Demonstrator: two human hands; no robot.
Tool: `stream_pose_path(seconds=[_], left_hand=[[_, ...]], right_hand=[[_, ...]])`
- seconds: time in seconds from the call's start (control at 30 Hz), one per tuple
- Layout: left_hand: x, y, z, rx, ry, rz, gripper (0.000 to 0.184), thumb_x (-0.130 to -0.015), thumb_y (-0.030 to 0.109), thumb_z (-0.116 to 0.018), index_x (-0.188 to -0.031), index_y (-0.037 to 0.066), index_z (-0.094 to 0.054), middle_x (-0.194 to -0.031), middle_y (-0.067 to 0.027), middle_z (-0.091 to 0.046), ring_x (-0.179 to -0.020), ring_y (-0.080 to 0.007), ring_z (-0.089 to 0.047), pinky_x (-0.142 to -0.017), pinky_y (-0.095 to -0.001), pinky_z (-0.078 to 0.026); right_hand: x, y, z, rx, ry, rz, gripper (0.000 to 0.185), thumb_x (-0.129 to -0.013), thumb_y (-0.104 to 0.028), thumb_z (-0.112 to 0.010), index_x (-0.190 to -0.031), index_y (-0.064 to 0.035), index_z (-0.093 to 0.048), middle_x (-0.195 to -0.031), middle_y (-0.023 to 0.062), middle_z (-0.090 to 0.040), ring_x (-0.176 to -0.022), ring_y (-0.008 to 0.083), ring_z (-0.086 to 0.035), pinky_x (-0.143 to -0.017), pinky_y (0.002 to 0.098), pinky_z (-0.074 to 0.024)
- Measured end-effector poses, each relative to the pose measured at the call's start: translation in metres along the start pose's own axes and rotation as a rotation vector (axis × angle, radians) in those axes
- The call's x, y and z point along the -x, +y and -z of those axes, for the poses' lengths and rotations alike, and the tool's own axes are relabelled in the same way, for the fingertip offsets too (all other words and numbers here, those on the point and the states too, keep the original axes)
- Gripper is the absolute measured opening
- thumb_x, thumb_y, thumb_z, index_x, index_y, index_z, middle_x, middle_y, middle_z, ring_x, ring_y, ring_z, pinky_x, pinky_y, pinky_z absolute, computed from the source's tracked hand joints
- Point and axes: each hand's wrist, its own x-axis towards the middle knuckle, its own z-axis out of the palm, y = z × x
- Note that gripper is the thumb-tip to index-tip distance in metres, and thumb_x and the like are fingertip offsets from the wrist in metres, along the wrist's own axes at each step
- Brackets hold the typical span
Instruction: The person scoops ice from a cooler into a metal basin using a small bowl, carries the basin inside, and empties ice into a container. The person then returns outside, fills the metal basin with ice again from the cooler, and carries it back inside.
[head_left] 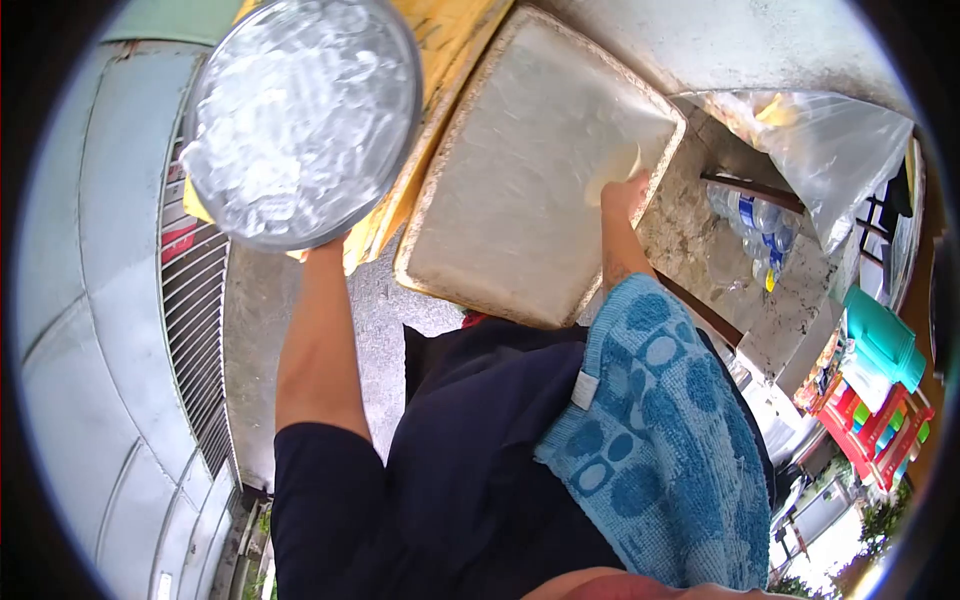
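My left hand (326, 248), mostly hidden beneath the near rim, holds up a round basin (392, 190). Clear ice pieces (290, 110) fill the basin almost to its rim. To the right stands a big rectangular box (425, 225), tilted in view, with a worn, pale rim and a greyish, icy-looking surface inside. Over the right side of this box my right hand (624, 192) is closed on a pale, rounded scoop (600, 180). The scoop is slightly blurred, and I cannot tell whether anything lies in it.
Yellow boards (455, 50) run between basin and box. A grey metal panel (110, 240) with a slatted grille rises at the left. Several plastic bottles (760, 230), a clear plastic bag (800, 150), a teal container (885, 340) and a red rack (880, 430) are at right.
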Motion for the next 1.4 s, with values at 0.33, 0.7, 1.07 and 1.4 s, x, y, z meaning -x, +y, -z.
stream_pose_path(seconds=[0.33,0.7,1.07,1.4], left_hand=[[0.007,0.005,0.005,0.007,-0.049,0.105,0.072,-0.072,0.037,-0.064,-0.128,0.004,-0.031,-0.133,-0.0162,-0.028,-0.124,-0.0321,-0.021,-0.102,-0.0407,-0.019],[0.013,0.009,0.01,0.008,-0.07,0.155,0.072,-0.073,0.036,-0.064,-0.128,0.004,-0.031,-0.133,-0.0165,-0.027,-0.124,-0.0329,-0.02,-0.102,-0.0411,-0.019],[0.012,0.012,0.012,0.01,-0.076,0.149,0.071,-0.073,0.035,-0.064,-0.128,0.005,-0.031,-0.134,-0.0168,-0.026,-0.124,-0.0337,-0.02,-0.102,-0.0416,-0.018],[0.01,0.011,0.007,0.011,-0.063,0.159,0.07,-0.073,0.034,-0.064,-0.128,0.005,-0.031,-0.134,-0.017,-0.025,-0.125,-0.0343,-0.019,-0.102,-0.042,-0.018]], right_hand=[[-0.094,0.005,-0.084,-0.765,-0.718,-0.215,0.063,-0.06,0.003,-0.036,-0.122,-0.0083,-0.032,-0.105,0.0159,-0.051,-0.076,0.0338,-0.061,-0.045,0.0463,-0.053],[-0.076,0.013,-0.144,-1.145,-0.626,-0.307,0.071,-0.054,0.01,-0.032,-0.123,-0.0066,-0.028,-0.114,0.018,-0.042,-0.095,0.0389,-0.053,-0.065,0.0525,-0.0529],[-0.074,-0.021,-0.166,-1.081,-0.68,-0.419,0.076,-0.059,0.016,-0.034,-0.128,-0.0142,-0.023,-0.117,0.0143,-0.039,-0.11,0.0351,-0.042,-0.085,0.05,-0.0417],[-0.083,0.002,-0.184,-1.3,-1.034,-0.453,0.061,-0.064,0.012,-0.045,-0.121,-0.0093,-0.037,-0.112,0.0101,-0.047,-0.105,0.0296,-0.048,-0.084,0.0447,-0.0454]])
